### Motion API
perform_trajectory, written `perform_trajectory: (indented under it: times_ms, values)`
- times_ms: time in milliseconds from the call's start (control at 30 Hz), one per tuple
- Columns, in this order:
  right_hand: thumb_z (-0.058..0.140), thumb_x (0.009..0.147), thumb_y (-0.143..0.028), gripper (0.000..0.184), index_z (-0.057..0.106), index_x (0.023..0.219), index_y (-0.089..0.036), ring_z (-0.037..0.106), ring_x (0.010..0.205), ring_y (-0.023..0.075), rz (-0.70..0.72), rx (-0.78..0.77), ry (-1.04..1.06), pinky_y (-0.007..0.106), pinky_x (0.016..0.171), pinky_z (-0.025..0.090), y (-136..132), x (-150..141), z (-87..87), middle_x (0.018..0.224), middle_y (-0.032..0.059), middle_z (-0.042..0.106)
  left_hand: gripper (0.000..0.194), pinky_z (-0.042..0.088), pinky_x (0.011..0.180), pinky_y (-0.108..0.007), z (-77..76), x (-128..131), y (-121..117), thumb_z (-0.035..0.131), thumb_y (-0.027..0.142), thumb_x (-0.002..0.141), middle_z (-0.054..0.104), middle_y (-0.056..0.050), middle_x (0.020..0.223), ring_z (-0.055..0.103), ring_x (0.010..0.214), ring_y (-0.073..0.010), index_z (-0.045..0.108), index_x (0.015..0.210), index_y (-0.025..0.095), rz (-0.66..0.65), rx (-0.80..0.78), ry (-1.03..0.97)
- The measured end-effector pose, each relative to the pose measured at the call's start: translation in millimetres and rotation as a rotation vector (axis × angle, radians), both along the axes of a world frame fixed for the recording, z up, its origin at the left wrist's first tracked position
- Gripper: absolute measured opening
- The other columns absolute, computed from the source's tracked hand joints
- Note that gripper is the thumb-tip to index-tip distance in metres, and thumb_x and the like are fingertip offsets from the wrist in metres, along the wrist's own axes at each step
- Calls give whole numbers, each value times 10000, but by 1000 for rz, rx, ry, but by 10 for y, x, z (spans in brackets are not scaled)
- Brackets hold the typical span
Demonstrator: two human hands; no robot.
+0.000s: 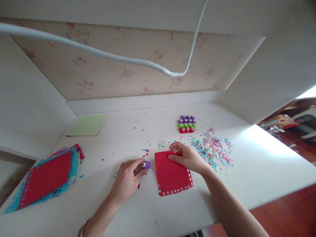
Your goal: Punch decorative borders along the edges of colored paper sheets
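Note:
A red paper sheet (170, 174) lies flat on the white desk (259, 164), with small star holes punched along its near and right edges. My right hand (187, 157) rests on the sheet's far right corner, fingers bent and pressing the paper down. My left hand (127, 179) is closed round a small purple paper punch (145, 164), which sits just left of the sheet's far left corner.
A pile of punched red, teal and purple sheets (46, 176) lies at the left. A pale green sheet (86, 125) sits far left. A block of purple, green and red punches (187, 123) stands beyond a heap of coloured confetti (213, 149). A white cable (111, 56) hangs overhead.

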State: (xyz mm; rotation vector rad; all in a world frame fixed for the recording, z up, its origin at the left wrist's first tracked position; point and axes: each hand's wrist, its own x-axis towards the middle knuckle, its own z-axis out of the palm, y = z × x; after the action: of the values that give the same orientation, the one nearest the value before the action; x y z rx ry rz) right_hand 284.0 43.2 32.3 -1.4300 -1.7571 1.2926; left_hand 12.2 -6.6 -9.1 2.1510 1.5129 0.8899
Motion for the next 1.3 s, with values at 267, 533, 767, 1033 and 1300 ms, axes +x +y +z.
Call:
perform_trajectory:
  times_ms: [267, 533, 767, 1033, 1300]
  values:
    - [750, 764, -427, 324, 630, 958, -197, 646, 667, 162, -57, -286, 374, 254, 542, 494, 11, -108, -96, 847, 39, 673, 302, 525, 771, -365, 27, 38, -15, 743, 168, 789, 733, 0, 930, 672, 839, -219, 649, 1065, 244, -35, 36, 32]
    - [778, 733, -394, 308, 642, 918, -189, 625, 632, 140, -122, -286, 366, 229, 521, 469, 25, -153, -128, 818, 25, 665, 330, 516, 807, -385, 16, 36, -27, 759, 166, 783, 729, 3, 930, 664, 841, -218, 645, 1080, 255, -24, -3, 42]
    - [769, 740, -396, 300, 647, 922, -191, 623, 640, 144, -114, -285, 345, 239, 528, 466, 16, -151, -144, 836, 29, 665, 324, 504, 818, -398, 12, 36, -43, 758, 155, 783, 729, -4, 936, 665, 848, -225, 633, 1068, 245, -50, 22, 56]
    - [757, 747, -404, 290, 663, 921, -193, 629, 642, 158, -111, -262, 307, 251, 530, 467, 29, -136, -149, 823, 36, 673, 356, 474, 863, -419, -29, 29, -28, 752, 188, 798, 724, -15, 1039, 662, 926, -235, 604, 1115, 253, -128, 75, 34]
    - [766, 743, -401, 303, 662, 943, -198, 634, 623, 153, -110, -306, 370, 250, 525, 483, 29, -111, -141, 830, 38, 680, 300, 477, 894, -405, -82, 11, -28, 703, 193, 845, 733, -3, 1033, 674, 914, -210, 612, 1125, 253, -152, 105, 21]
